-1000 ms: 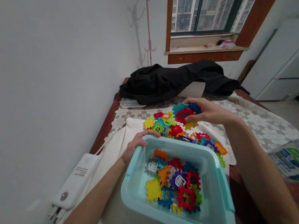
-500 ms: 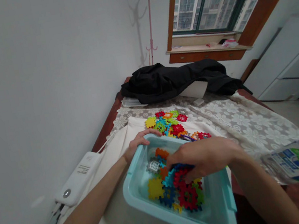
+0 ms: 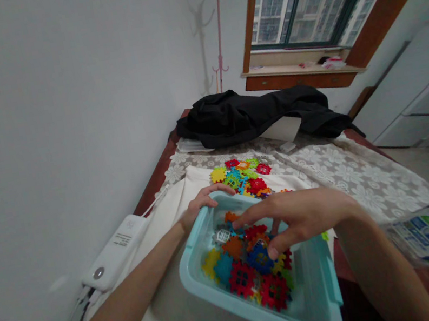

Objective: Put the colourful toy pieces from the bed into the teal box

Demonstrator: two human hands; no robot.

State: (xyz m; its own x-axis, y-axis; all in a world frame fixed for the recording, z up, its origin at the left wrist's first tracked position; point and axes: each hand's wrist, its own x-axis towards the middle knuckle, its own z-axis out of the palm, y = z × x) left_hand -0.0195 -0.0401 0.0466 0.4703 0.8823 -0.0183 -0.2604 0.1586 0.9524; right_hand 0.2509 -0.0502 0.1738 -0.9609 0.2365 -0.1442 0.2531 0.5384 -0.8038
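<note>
— Whereabouts of the interlocking tiles (image 3: pixel 245 278)?
— Heaped inside the turquoise plastic bin (image 3: pixel 315 289) on the cream cloth (image 3: pixel 182 308); more in a loose pile (image 3: pixel 242 176) beyond, beside the lace bedspread (image 3: pixel 343 172).
— And the hands?
— Gripping the bin's far rim with the left hand (image 3: pixel 200 207), fingers curled over the edge; spreading the right hand (image 3: pixel 298 215) open, palm down, low over the tiles.

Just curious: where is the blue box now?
Head view, bottom centre: the light blue box lies on the cream cloth, left hand on its far rim, right hand over the tiles inside.
</note>
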